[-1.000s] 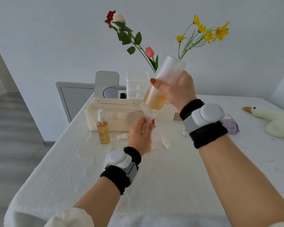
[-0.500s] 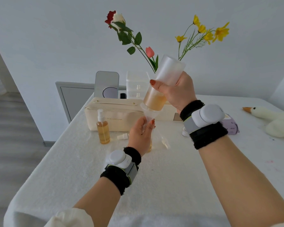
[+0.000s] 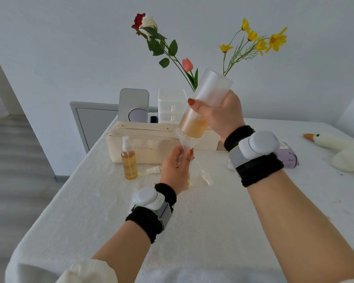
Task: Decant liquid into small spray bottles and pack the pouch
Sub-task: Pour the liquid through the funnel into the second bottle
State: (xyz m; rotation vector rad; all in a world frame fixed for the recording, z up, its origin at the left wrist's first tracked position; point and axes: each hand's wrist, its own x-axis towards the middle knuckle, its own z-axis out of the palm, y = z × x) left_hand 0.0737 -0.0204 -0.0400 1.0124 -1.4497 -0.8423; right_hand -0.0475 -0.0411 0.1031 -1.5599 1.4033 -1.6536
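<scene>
The big frosted bottle (image 3: 207, 99) is held tipped mouth-down, its long axis slanting from upper right to lower left. The amber liquid is pooled at the neck, right at the rim of the clear funnel (image 3: 184, 142). The bottle is wrapped by the right grip (image 3: 223, 117), fingers curled round the middle of the body. The funnel stem is pinched by the left grip (image 3: 174, 168), which hides most of the small bottle (image 3: 187, 181) under it. Only an amber sliver is seen, so the fill level can't be told. The target sits below and left of the pouring grip. A filled spray bottle (image 3: 129, 160) and a loose pump head (image 3: 153, 170) are parked just to the left, with the pouch (image 3: 143, 148) behind them. Bare table (image 3: 202, 231) is left nearer the body, so a set-down could probably be made there.
</scene>
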